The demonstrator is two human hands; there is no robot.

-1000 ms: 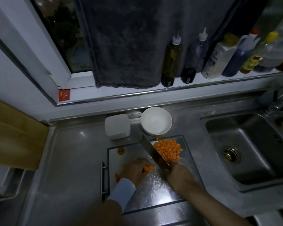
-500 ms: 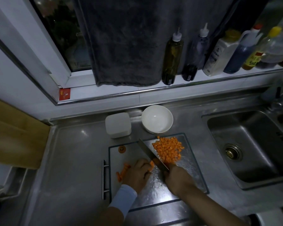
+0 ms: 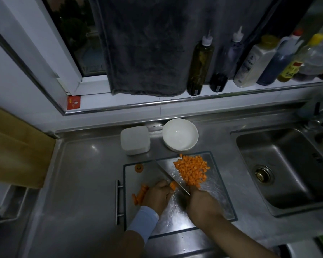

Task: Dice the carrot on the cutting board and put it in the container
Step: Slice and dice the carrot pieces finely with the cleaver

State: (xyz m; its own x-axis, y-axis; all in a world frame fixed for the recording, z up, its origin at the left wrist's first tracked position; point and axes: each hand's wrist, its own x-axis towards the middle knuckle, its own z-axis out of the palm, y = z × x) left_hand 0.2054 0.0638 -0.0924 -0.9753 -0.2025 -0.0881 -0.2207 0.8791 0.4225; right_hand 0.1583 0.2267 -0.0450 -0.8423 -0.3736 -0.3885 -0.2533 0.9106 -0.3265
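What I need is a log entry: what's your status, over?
Left hand pinning carrot piece; right hand gripping cleaver. Diced carrot piled on cutting board, carrot strips uncut, white bowl empty. Nothing in the way.

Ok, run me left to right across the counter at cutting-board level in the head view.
Board handle → carrot sticks → left hand → diced carrot pile → sink drain.

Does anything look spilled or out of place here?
Nothing spilled. The diced orange carrot pile lies wholly on the clear glass cutting board; one cube sits near its far edge. A round carrot end lies apart at the far-left corner.
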